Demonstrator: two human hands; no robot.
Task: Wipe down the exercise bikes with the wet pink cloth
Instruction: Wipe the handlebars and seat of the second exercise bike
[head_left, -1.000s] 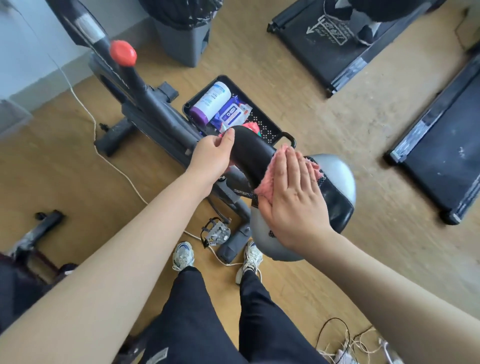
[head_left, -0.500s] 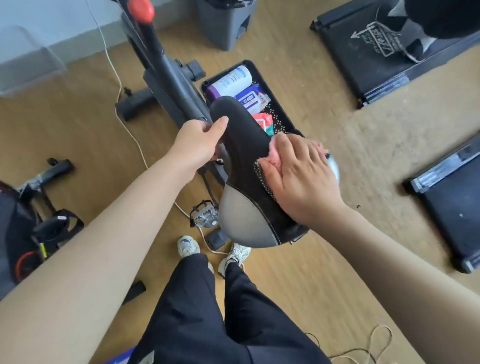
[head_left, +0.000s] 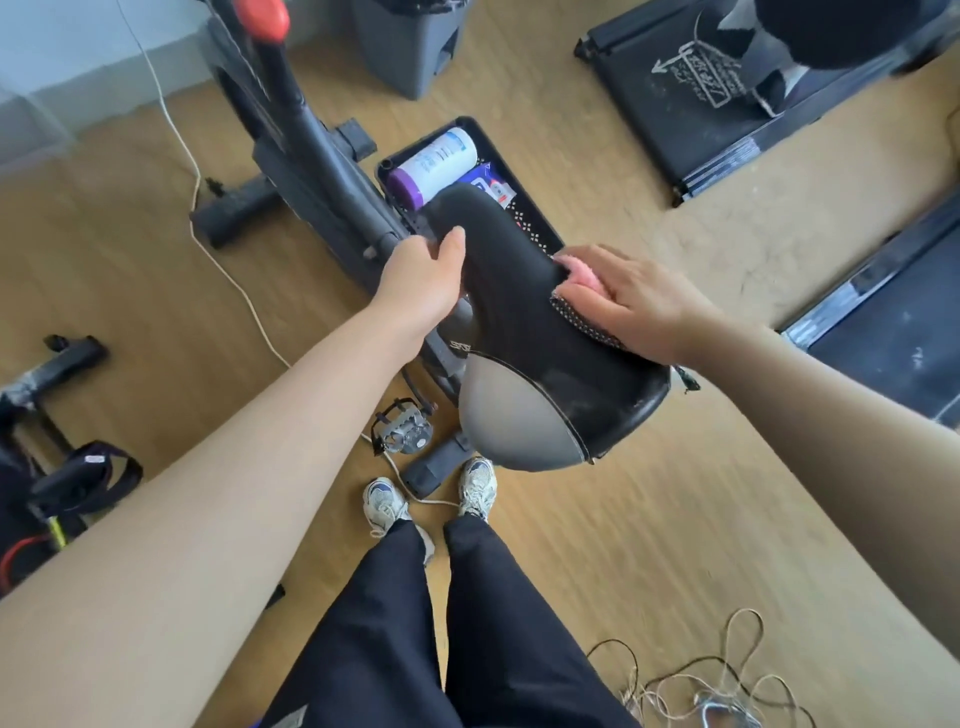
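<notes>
Right hand: the right hand (head_left: 631, 304) bends its fingers over the pink fuzzy cloth (head_left: 584, 275) and presses it on the right edge of the black padded saddle with a grey rear panel (head_left: 519, 312).
Left hand: the left hand (head_left: 423, 283) grips the narrow nose of the saddle with the thumb on top; the fingers below are hidden.
Risk of slipping: the cloth is bunched small, so it can probably slide out and fall beside the saddle.
Risk of turning: a hard push may twist the saddle if the left grip loosens.
Risk at the feet: the thin white cable (head_left: 249, 305) runs on the floor below the saddle, between the shoes; a step could catch it.
Beyond the saddle nose: a black perforated tray (head_left: 537, 223) holds a white bottle with a purple cap (head_left: 434, 163), just beside the dark grey bike frame (head_left: 317, 171).
Below the saddle: a metal pedal with a strap (head_left: 402, 431).
In the way: the tray lies close under the nose, so it probably blocks a step around the saddle.
</notes>
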